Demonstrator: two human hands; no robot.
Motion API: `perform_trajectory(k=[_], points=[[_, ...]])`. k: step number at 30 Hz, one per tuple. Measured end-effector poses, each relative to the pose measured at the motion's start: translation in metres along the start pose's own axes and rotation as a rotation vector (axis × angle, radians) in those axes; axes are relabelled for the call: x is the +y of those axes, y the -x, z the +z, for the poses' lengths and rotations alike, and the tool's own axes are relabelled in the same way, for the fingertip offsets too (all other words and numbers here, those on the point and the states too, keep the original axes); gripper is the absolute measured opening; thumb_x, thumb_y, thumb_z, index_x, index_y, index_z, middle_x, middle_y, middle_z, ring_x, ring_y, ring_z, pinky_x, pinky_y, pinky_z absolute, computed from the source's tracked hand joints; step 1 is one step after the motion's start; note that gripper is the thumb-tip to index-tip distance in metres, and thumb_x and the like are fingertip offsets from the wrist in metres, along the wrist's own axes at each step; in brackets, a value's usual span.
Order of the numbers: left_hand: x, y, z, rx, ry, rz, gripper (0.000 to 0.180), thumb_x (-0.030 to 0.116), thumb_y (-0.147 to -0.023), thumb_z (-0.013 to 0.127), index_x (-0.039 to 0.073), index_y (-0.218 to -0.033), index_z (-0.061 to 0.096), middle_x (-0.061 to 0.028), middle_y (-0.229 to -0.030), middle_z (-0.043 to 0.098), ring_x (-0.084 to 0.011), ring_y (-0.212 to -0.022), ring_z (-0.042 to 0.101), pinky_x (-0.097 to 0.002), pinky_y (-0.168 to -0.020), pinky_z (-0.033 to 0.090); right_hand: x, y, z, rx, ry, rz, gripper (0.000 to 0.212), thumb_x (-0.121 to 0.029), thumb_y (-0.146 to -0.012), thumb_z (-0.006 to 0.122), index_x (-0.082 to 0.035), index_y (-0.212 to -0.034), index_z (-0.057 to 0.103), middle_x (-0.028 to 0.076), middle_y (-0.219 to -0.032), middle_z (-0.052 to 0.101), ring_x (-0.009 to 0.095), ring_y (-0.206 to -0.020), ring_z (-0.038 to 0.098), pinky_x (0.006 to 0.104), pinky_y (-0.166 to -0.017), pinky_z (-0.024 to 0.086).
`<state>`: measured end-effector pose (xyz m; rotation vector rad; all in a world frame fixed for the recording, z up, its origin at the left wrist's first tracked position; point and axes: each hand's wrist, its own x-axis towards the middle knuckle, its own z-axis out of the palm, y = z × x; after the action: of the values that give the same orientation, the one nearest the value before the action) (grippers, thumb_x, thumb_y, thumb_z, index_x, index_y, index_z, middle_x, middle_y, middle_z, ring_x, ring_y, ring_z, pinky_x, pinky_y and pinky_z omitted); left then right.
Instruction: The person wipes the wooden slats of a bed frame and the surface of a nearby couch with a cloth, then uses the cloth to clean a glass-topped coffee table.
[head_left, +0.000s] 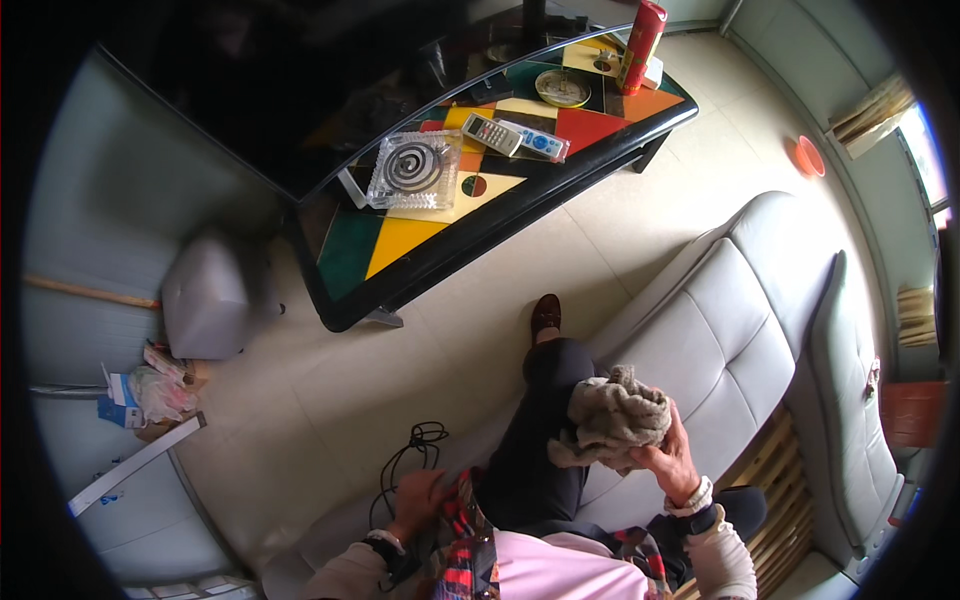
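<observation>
A crumpled grey-brown cloth (pixel 612 425) is bunched up in my right hand (pixel 677 455), whose fingers are closed round its right side. It is held above my dark-trousered leg and the grey sofa seat. My left hand (pixel 418 500) is low on the left, beside the hanging edge of my red plaid shirt (pixel 465 520). Its fingers are mostly hidden, so whether it grips anything does not show. A loop of black cable (pixel 420 440) lies just beyond that hand.
Grey padded sofa sections (pixel 715 320) curve along the right. Ahead stands a low coloured table (pixel 440 250) bearing a glass dish (pixel 413 170) with a mosquito coil, two remotes (pixel 492 134), a round tin (pixel 563 88), a red can (pixel 642 48) and a large black screen (pixel 270 90). A grey stool (pixel 205 300) is left.
</observation>
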<state>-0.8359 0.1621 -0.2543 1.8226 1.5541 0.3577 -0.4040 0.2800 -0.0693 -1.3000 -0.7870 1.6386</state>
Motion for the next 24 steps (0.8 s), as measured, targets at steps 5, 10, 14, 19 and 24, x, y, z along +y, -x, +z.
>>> perform_trajectory(k=[5,10,14,19,24], points=[[-0.025,0.008,0.015,-0.037,-0.072,-0.012,0.034,0.024,-0.088,0.066,0.006,-0.117,0.071,-0.0182,-0.109,0.07,-0.0395,-0.102,0.065,-0.0492,-0.088,0.05,-0.016,0.007,0.013,0.006,0.089,0.04,0.084,-0.006,-0.077,0.072,-0.002,-0.153,0.036,0.01,-0.141,0.055,0.021,-0.134,0.05,0.0377,-0.116,0.037],[-0.016,0.009,0.013,-0.049,-0.006,-0.045,0.034,0.025,-0.091,0.066,0.006,-0.118,0.069,-0.0184,-0.11,0.07,-0.04,-0.101,0.065,-0.049,-0.089,0.051,-0.023,0.016,0.021,0.011,0.169,0.01,0.087,-0.007,-0.076,0.075,0.0,-0.153,0.035,0.012,-0.144,0.053,0.022,-0.136,0.049,0.0386,-0.118,0.036],[-0.004,0.005,-0.002,-0.093,0.058,-0.025,0.04,0.025,-0.091,0.068,0.004,-0.125,0.064,-0.0198,-0.112,0.068,-0.0411,-0.102,0.064,-0.0508,-0.088,0.051,-0.034,0.011,0.043,0.03,0.159,-0.01,0.086,-0.005,-0.077,0.074,0.0,-0.154,0.035,0.011,-0.144,0.053,0.023,-0.136,0.049,0.0385,-0.117,0.038],[0.01,-0.006,-0.033,-0.283,0.102,-0.047,0.049,0.016,-0.087,0.069,0.003,-0.133,0.059,-0.021,-0.116,0.065,-0.0438,-0.103,0.064,-0.0493,-0.09,0.052,-0.037,0.023,0.066,0.108,0.188,-0.106,0.088,-0.007,-0.077,0.076,0.001,-0.154,0.034,0.012,-0.145,0.052,0.023,-0.136,0.05,0.0389,-0.117,0.038],[-0.016,0.006,-0.039,-0.232,0.227,0.152,0.049,0.019,-0.088,0.07,0.003,-0.132,0.059,-0.0216,-0.119,0.062,-0.0436,-0.105,0.063,-0.0515,-0.089,0.052,-0.054,0.038,0.083,0.199,0.276,-0.151,0.088,-0.009,-0.078,0.074,0.0,-0.155,0.033,0.012,-0.145,0.052,0.023,-0.135,0.05,0.0381,-0.115,0.04]])
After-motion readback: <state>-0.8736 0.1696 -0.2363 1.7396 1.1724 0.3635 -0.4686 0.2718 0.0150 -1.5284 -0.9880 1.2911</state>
